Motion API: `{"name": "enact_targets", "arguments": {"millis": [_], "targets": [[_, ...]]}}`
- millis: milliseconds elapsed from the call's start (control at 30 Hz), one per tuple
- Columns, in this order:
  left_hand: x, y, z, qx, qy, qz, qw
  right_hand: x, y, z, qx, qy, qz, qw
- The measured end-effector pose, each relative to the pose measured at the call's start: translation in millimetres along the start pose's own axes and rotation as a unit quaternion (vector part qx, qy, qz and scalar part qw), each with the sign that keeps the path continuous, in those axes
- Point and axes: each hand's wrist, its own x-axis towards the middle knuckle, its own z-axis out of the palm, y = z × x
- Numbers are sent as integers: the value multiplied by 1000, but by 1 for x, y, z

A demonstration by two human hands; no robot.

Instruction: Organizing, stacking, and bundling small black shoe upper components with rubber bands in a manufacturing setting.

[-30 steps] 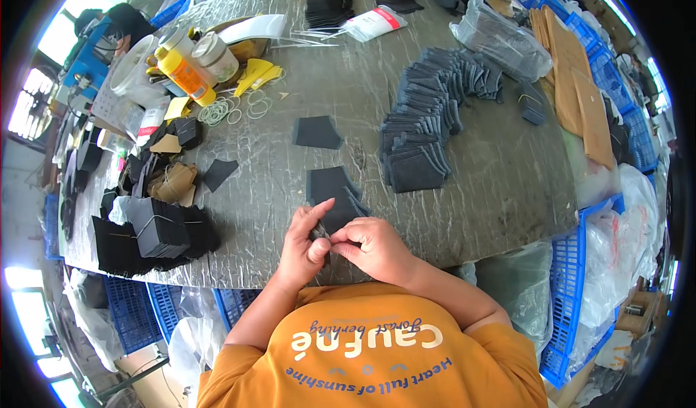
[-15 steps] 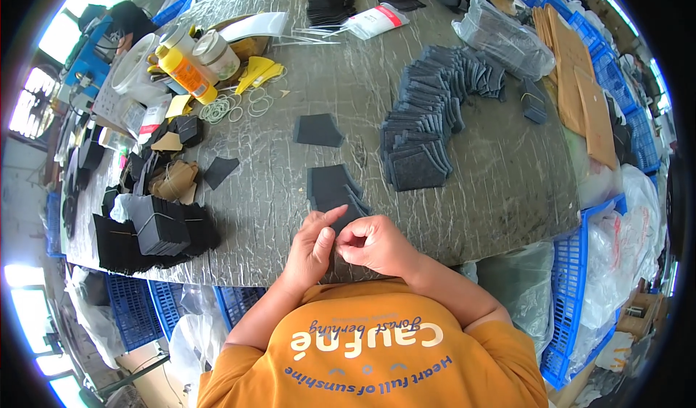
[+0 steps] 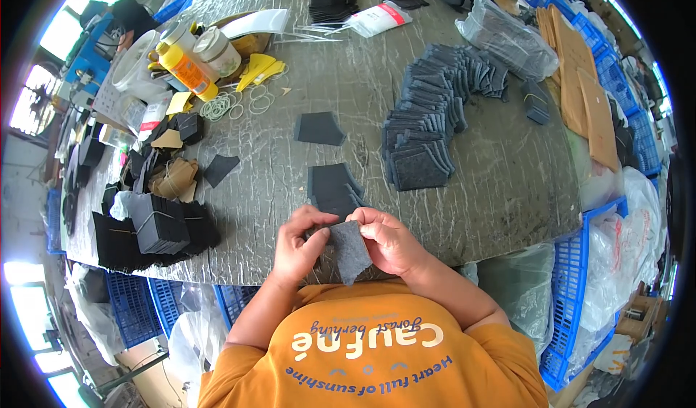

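Note:
Between my two hands hangs a dark grey fabric piece (image 3: 350, 254), its speckled grey face showing, over the table's near edge. My left hand (image 3: 299, 245) pinches its upper left corner with thumb and forefinger. On the other side, my right hand (image 3: 391, 240) grips the upper right edge. Just beyond my fingers lies a small overlapping stack of black pieces with grey borders (image 3: 333, 187). A single similar piece (image 3: 319, 128) rests farther up the table. To the right, a long curved row of overlapping grey-edged pieces (image 3: 420, 129) spreads away from me.
At left stand banded black stacks (image 3: 159, 224) and a loose black piece (image 3: 220, 171). Behind them are a yellow bottle (image 3: 187, 71), a jar (image 3: 217, 54) and rubber bands (image 3: 221, 106). A clear plastic bag (image 3: 507, 39) and brown cardboard (image 3: 580, 74) lie far right; a blue crate (image 3: 569, 299) stands below.
My hands have moved slightly apart, the left one to the left. The fabric piece now shows between them with its grey face; before, my fingers were close together over the stack's near end.

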Motion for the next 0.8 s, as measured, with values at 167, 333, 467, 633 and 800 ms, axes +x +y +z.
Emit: {"name": "enact_targets", "arguments": {"millis": [167,333,467,633,800], "targets": [[6,42,3,341,-19,294,893,1,12,-11,-66,-22,10,998],[3,37,0,435,-56,484,757,-4,-2,2,48,34,33,998],[-8,31,0,368,-3,468,803,0,-8,-32,267,85,-138,950],[6,28,-25,231,113,35,966,-33,-31,-59,-158,145,-246,945],[25,9,-23,273,14,-75,959,-53,2,-47,-770,87,-312,549]]}}
